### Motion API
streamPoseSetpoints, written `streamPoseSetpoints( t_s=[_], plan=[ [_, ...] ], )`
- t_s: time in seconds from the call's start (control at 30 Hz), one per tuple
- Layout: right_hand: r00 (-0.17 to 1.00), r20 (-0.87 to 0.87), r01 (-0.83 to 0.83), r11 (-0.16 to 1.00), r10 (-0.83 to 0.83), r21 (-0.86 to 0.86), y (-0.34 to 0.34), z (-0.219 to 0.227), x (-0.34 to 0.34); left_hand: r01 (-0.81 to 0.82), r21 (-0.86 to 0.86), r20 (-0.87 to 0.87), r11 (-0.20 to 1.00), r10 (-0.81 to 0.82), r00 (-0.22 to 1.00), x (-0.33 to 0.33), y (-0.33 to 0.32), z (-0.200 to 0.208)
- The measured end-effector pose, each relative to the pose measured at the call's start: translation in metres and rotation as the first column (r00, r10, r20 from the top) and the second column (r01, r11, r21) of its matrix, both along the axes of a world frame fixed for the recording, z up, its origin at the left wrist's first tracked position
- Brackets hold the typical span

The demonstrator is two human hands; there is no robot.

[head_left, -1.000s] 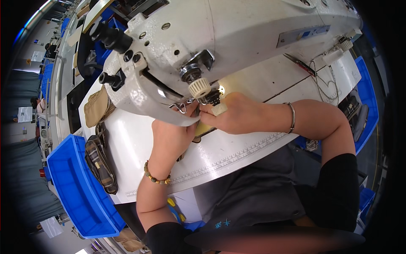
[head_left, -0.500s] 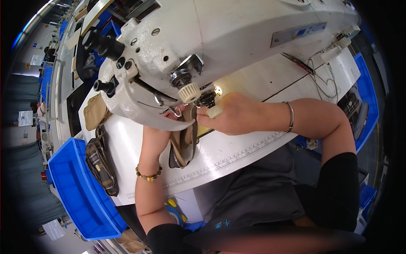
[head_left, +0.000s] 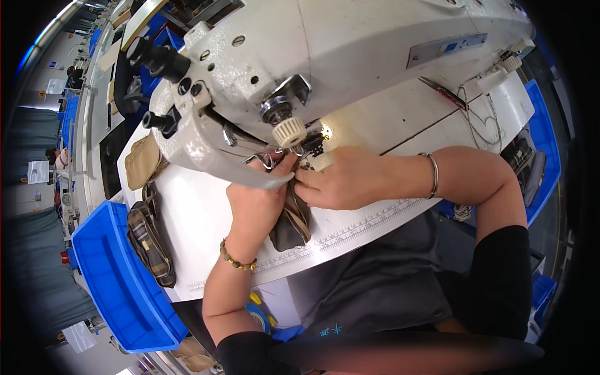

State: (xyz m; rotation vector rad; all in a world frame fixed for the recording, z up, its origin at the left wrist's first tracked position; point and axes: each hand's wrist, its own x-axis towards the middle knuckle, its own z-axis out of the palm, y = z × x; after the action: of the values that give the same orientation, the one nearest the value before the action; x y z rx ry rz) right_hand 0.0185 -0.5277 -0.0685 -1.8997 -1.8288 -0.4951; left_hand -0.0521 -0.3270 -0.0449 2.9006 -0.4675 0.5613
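Observation:
A white sewing machine (head_left: 369, 62) stands over the table, and both my hands are close below its needle area. Under them lies a small brown fabric pouch piece (head_left: 290, 228), its near end hanging toward the table's front edge. My left hand (head_left: 257, 203) is closed on the left side of this piece, fingertips partly hidden behind the machine's curved white guard. From the right, my right hand (head_left: 340, 181) pinches the edge of the same piece beside the presser foot, which my fingers partly cover.
A blue bin (head_left: 125, 281) stands left of the table, with a plaid pouch (head_left: 150, 240) and tan fabric (head_left: 144, 164) at the table's left edge. Red-handled snips (head_left: 444, 92) lie behind my right arm. Another blue bin (head_left: 545, 156) holds pouches at right. A printed ruler (head_left: 362, 225) runs along the front edge.
My left hand has moved up and right, over the fabric. The pouch piece has turned and shifted right, so its open zippered side shows less. My right hand has moved slightly.

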Motion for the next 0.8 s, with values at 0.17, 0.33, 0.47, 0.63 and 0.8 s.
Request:
streamPoseSetpoints(
  t_s=[0.17,0.33,0.47,0.63,0.8],
  plan=[
    [0.999,-0.047,-0.018,1.000,0.018,-0.002,0.000,0.000,-0.001,-0.049,-0.008,-0.017,0.999,0.049,0.999,-0.002,-0.003,0.004],
    [0.996,-0.074,-0.039,0.999,0.040,0.017,0.002,0.000,0.000,0.182,-0.091,0.095,0.979,-0.173,0.980,0.006,0.006,-0.003],
    [0.999,0.042,-0.018,1.000,0.018,0.022,0.004,-0.006,0.002,0.387,-0.298,0.117,0.873,-0.369,0.922,0.012,0.012,-0.004],
    [1.000,0.016,-0.025,0.999,0.025,0.021,0.003,-0.006,0.004,0.350,-0.376,0.010,0.858,-0.374,0.927,0.007,0.009,0.004],
    [0.997,0.083,0.016,0.996,-0.009,-0.086,-0.002,0.000,0.006,0.278,-0.469,0.171,0.839,-0.223,0.960,-0.001,0.019,-0.006]
  ],
)
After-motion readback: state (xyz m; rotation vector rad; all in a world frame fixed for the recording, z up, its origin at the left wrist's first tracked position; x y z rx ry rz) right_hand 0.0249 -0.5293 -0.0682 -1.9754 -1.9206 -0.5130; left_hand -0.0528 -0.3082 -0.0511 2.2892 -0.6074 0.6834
